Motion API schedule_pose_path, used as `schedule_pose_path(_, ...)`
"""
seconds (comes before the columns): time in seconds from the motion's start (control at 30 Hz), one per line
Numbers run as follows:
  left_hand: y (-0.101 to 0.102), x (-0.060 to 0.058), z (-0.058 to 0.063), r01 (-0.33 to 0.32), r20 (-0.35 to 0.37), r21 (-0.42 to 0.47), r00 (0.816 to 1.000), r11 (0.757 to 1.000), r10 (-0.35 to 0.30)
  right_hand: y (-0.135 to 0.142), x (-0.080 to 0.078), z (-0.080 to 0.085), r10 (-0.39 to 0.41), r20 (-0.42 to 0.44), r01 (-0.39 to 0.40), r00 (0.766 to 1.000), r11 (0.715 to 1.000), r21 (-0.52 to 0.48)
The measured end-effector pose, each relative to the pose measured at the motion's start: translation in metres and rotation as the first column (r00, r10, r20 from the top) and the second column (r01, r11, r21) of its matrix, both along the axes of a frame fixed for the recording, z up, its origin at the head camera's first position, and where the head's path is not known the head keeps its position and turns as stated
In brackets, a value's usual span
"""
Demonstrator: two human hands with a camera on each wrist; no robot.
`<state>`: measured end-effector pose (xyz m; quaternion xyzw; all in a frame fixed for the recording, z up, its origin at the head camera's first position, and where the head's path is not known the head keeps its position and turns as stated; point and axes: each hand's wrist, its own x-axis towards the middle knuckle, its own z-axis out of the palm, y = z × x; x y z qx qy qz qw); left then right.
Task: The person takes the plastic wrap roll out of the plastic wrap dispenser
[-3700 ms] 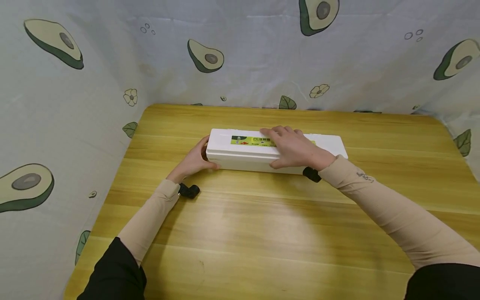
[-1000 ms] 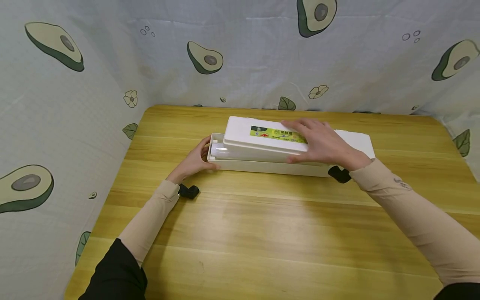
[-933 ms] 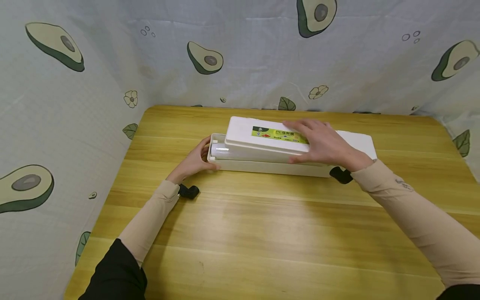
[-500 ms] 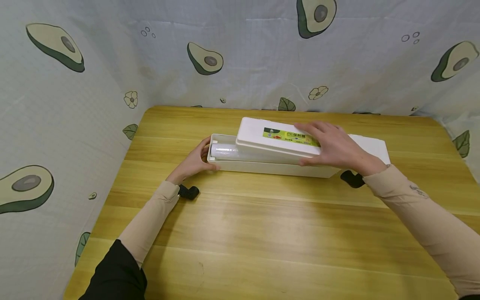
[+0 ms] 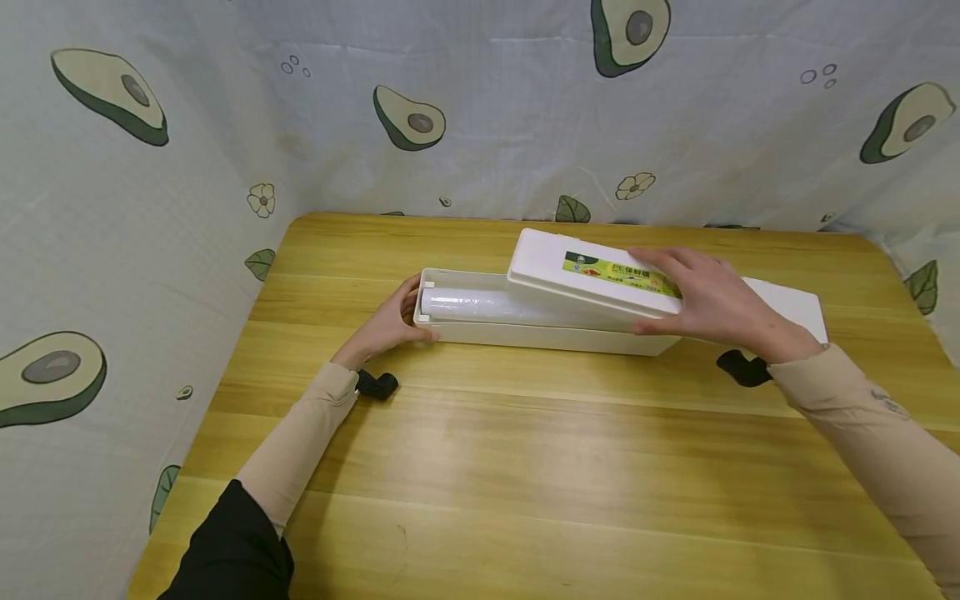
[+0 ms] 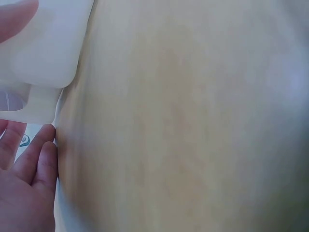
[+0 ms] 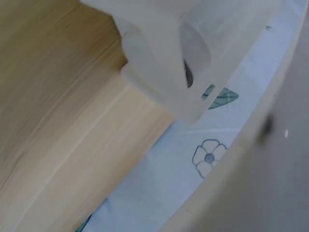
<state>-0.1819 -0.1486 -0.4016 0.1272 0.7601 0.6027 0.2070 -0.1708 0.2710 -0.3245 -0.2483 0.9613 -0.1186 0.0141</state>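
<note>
In the head view, a long white cling film box point(image 5: 555, 336) lies on the wooden table, a clear roll of cling film point(image 5: 465, 303) showing in its left part. My left hand point(image 5: 386, 323) holds the box's left end, thumb at the front and fingers round the far side. My right hand point(image 5: 712, 302) grips the white lid point(image 5: 536, 257) across its width, over the yellow-green label point(image 5: 621, 273). The lid is shifted right and tilted, its right part past the box. In the left wrist view, the left fingers point(image 6: 36, 162) lie at the box end.
A wooden table point(image 5: 480, 467) spreads in front of the box. A white cloth with avocado prints point(image 5: 487, 108) hangs behind and along the left side. A black wrist camera sits under each sleeve cuff.
Over these frames my right hand has lifted the lid off the box's left end and drawn it to the right, uncovering more of the roll. My left hand stays at the box's left end.
</note>
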Motion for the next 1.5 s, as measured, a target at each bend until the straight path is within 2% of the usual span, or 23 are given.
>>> schedule_pose_path(0.4, 0.000, 0.000, -0.001, 0.001, 0.002, 0.003, 1.000, 1.000, -0.001, 0.021, 0.008, 0.002, -0.056, 0.008, 0.056, 0.998, 0.998, 0.010)
schedule_pose_path(0.97, 0.000, -0.001, -0.002, -0.001, 0.007, -0.002, 1.000, 1.000, 0.001, 0.035, 0.015, -0.001, -0.107, 0.012, 0.107, 0.994, 0.994, 0.013)
schedule_pose_path(1.5, 0.000, 0.000, -0.002, 0.005, 0.008, -0.007, 1.000, 1.000, -0.005, 0.055, 0.022, 0.000, -0.183, 0.044, 0.181, 0.982, 0.983, 0.034)
